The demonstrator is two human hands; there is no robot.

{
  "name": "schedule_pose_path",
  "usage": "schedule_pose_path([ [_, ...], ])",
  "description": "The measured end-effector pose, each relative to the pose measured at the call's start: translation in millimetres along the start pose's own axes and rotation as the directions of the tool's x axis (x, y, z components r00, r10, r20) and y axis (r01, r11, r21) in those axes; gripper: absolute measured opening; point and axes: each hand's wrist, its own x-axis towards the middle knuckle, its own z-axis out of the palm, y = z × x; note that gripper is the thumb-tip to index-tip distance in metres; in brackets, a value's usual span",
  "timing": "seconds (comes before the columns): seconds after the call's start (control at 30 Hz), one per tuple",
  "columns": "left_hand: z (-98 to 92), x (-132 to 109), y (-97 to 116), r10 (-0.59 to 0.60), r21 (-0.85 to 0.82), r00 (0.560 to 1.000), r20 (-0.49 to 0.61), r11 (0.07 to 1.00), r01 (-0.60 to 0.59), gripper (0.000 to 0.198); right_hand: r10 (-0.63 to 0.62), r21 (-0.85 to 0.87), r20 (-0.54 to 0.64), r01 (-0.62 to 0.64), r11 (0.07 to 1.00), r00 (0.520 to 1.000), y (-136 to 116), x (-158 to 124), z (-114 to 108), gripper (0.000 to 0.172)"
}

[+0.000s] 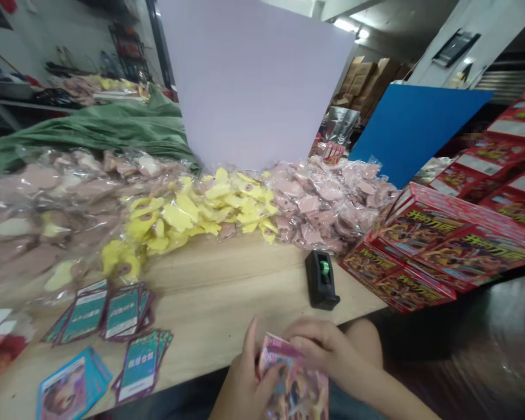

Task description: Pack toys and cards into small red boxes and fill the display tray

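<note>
A flat pink printed packet (304, 388) with illustrated figures on its front is held low in front of me, over the table's near edge. My left hand (254, 373) grips its left side, with the thumb lying across the front. The bent fingers of my right hand (317, 344) close on the packet's upper right edge. Whether the packet is a box or a pouch I cannot tell. Beyond my right hand stands a black tape dispenser (319, 280) with a green roll.
Teal card stacks (133, 364) and blue-edged cards (72, 385) lie at left. Bagged yellow pieces (179, 213) and bagged pink pieces (315, 198) line the back below a pale upright board (258, 81). Red printed boxes (429, 233) are stacked at right.
</note>
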Motion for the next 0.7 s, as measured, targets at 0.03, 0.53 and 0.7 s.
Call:
schedule_pose_path([
  [0.03,-0.7,-3,4,0.021,0.054,1.000,0.005,0.998,-0.021,0.077,0.004,-0.043,-0.001,-0.004,0.999,1.000,-4,-1,0,0.028],
  [0.53,-30.0,-3,64,-0.014,0.096,0.852,0.524,0.994,-0.042,0.066,-0.033,-0.368,0.051,0.049,0.928,0.998,2,-38,28,0.062],
  [0.7,-51.7,29,124,0.261,0.521,0.906,0.333,0.750,-0.407,0.031,0.208,-0.008,-0.792,-0.350,0.937,0.574,44,-23,-42,0.048],
])
